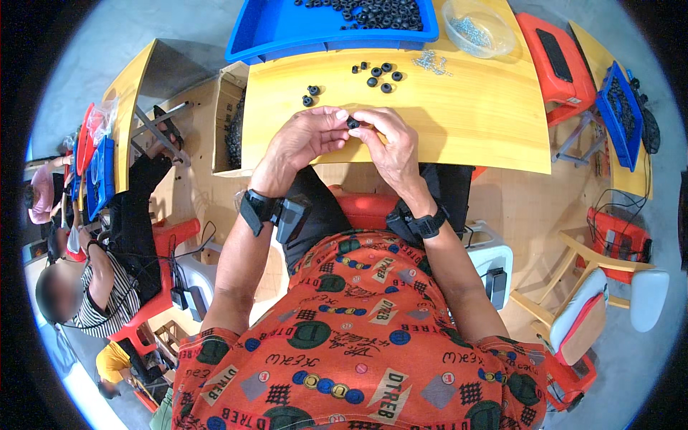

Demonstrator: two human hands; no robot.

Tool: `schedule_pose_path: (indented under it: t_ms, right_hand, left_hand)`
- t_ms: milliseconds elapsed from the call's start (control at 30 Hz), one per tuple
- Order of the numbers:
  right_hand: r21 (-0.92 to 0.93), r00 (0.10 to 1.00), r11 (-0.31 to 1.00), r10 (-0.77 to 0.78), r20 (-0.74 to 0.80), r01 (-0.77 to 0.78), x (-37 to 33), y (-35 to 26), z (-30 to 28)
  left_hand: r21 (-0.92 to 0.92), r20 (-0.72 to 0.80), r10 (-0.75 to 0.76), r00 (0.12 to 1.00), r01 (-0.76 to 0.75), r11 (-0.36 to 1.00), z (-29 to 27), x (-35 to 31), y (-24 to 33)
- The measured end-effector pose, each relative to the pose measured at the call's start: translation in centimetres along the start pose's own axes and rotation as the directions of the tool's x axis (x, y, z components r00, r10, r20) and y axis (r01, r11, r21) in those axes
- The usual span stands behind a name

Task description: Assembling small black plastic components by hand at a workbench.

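Over the near edge of the table, my two hands meet at a small round black knob-like part. My right hand pinches it between thumb and fingertips. From the other side my left hand is closed with its thumb and fingertips against the same part, which they partly cover. Two black parts sit just beyond my left hand. Farther off lie several round black knobs and a couple of smaller black pieces. Small silvery screw-like pieces are scattered to their right.
A blue tray with many black parts stands at the table's far side. Right of it is a clear plastic bowl of small metal pieces. An open cardboard box stands left of the yellow table. Another person sits at left.
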State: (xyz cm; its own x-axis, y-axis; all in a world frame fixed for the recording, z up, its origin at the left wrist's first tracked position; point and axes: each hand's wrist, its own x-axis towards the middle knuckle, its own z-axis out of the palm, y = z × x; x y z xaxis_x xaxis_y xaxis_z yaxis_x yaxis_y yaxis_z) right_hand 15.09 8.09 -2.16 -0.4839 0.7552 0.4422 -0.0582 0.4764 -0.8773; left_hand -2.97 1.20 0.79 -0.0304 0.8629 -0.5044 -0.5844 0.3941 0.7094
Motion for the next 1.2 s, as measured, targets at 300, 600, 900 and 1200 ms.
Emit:
schedule_pose_path:
  t_ms: [300, 600, 900, 1200]
  right_hand:
    - [-0.002, 0.998, 0.998, -0.057, -0.035, 0.057, 0.1, 0.0, -0.1]
    - [-0.027, 0.998, 0.998, -0.052, -0.032, 0.051, 0.3, 0.0, 0.2]
    - [-0.026, 0.998, 0.999, -0.037, -0.050, 0.036, 0.3, -0.3, 0.3]
    - [-0.049, 0.994, 0.997, -0.067, -0.087, 0.063, 0.2, -0.3, 0.4]
  left_hand:
    - [-0.107, 0.034, 0.013, 0.999, -0.009, 0.994, 0.2, -0.1, -0.4]
    - [-0.183, 0.020, 0.011, 1.000, -0.007, 0.983, 0.2, -0.1, -0.6]
    - [-0.147, -0.023, -0.032, 0.999, 0.028, 0.989, 0.0, 0.2, -0.9]
    - [-0.157, -0.028, 0.088, 0.996, -0.091, 0.983, 0.6, 0.0, -2.4]
